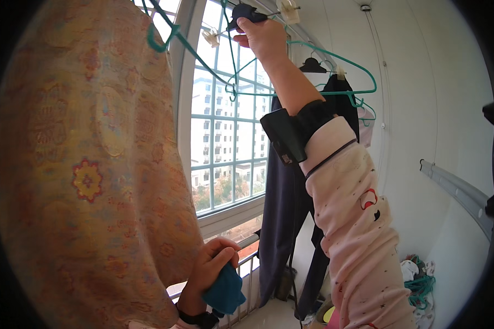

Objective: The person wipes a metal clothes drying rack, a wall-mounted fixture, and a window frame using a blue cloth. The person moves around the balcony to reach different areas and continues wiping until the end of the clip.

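High up, my right hand has its fingers closed around the black middle piece of a clip hanger. Clear clips sit on the hanger's metal bar on both sides of the hand. Low in the view, my left hand is closed on a crumpled teal-blue cloth, which hangs below the fingers. A patterned orange-brown fabric hangs beside that hand and covers part of the left forearm. Around my right hand and forearm are green wire hangers.
Dark trousers hang past my right arm, below another black clip hanger. A barred window is behind the hands. At right, a grey rail juts out near the wall. A pile of green hangers and cloth lies low at right.
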### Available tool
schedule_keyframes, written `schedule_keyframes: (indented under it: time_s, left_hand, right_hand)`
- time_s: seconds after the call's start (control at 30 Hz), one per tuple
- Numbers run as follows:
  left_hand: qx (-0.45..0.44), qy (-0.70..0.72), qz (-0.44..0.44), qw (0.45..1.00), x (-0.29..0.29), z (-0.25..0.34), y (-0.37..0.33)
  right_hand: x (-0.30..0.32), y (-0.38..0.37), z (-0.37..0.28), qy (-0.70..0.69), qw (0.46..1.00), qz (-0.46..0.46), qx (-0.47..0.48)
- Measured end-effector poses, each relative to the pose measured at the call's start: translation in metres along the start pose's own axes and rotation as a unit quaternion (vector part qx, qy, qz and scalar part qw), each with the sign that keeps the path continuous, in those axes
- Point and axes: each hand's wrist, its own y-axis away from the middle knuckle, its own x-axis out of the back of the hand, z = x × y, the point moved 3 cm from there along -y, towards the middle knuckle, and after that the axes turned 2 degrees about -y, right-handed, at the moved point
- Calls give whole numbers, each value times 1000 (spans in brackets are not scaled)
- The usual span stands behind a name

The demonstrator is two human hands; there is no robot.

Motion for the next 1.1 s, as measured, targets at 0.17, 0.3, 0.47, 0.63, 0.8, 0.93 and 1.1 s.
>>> schedule_keyframes:
  time_s: [0.17, 0.3, 0.47, 0.63, 0.8, 0.93, 1.1]
  left_hand:
    - [54, 39, 47, 997, -11, -16, -15]
    - [-51, 110, 84, 989, -19, -35, -28]
    - [-109, 120, 125, 979, -58, -46, -56]
    - [-64, 206, 72, 974, -154, -88, -61]
    - [46, 169, -118, 978, -263, -142, -75]
    - [202, 256, -323, 889, -350, -183, -61]
    - [274, 293, -344, 849, -410, -229, -67]
  right_hand:
    - [6, 44, 15, 121, 971, 137, 155]
    - [36, 160, 18, 34, 983, 55, 174]
    - [91, 361, -39, 112, 976, -129, -136]
    - [182, 496, -76, 34, 829, -104, -548]
    - [272, 545, -122, 37, 783, 200, -588]
    - [341, 572, -168, -135, 768, 461, -423]
    - [406, 615, -205, -184, 740, 531, -371]
